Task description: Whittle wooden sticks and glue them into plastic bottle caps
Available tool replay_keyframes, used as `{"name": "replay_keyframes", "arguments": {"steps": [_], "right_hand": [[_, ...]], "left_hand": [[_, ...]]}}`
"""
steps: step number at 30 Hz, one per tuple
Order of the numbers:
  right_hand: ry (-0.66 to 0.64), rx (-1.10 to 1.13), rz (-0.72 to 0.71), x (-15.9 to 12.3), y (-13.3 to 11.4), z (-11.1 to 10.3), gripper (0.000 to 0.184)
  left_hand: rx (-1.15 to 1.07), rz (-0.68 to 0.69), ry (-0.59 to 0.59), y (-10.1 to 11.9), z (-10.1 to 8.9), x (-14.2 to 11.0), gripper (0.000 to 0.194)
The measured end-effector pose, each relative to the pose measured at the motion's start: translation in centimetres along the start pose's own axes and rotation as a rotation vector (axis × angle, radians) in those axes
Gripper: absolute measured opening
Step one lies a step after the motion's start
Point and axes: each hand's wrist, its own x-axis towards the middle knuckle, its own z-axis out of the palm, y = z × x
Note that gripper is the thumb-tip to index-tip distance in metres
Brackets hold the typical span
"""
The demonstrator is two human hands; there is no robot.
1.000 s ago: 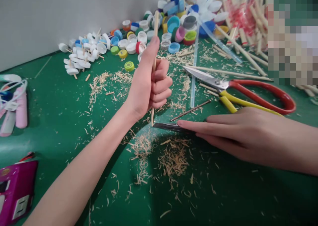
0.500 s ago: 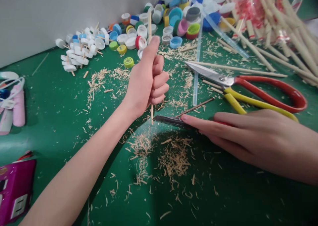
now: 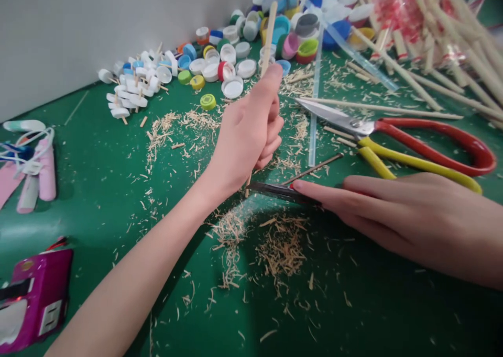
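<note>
A thin wooden stick (image 3: 270, 35) is wrapped in my left hand (image 3: 249, 126), its top leaning to the right and its lower tip close to the green tabletop. My right hand (image 3: 396, 215) grips a dark knife (image 3: 275, 190), index finger laid along it. The knife's blade end meets the stick's lower tip, or comes very near it. Right beneath the blade lies a heap of wood shavings (image 3: 281, 247). A thin brown rod (image 3: 314, 168) rests just beyond the knife. Most of the knife's handle is hidden under my right hand.
Scissors (image 3: 357, 126) with red and yellow handles lie beyond my right hand. Bottle caps (image 3: 231, 87) pile up against the wall. White caps on short sticks (image 3: 129, 92) stand left of them. Bundled sticks (image 3: 463, 48) fill the far right. A magenta box (image 3: 47, 294) sits at left.
The stick in my left hand has gone from nearly upright to leaning right, its top moving right. My left hand has turned with it. The knife stays at the stick's lower tip.
</note>
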Motion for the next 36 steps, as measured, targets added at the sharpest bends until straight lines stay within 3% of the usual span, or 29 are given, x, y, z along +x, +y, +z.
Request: {"name": "replay_keyframes", "arguments": {"steps": [3,13,26,36], "right_hand": [[0.037,-0.030,0.012,-0.2,-0.3,-0.1,0.053],[-0.024,-0.050,-0.074,0.3,-0.3,-1.3,0.050],[0.043,0.098,0.016,1.0,-0.3,-0.7,0.044],[-0.026,0.168,0.026,0.9,0.0,-0.9,0.045]], "left_hand": [[0.007,-0.017,0.010,-0.2,0.0,0.1,0.046],[-0.015,0.027,0.049,-0.8,-0.1,0.1,0.049],[0.064,0.101,0.099,-1.3,-0.1,0.1,0.053],[0.101,0.101,0.086,-1.7,-0.5,0.6,0.052]]}}
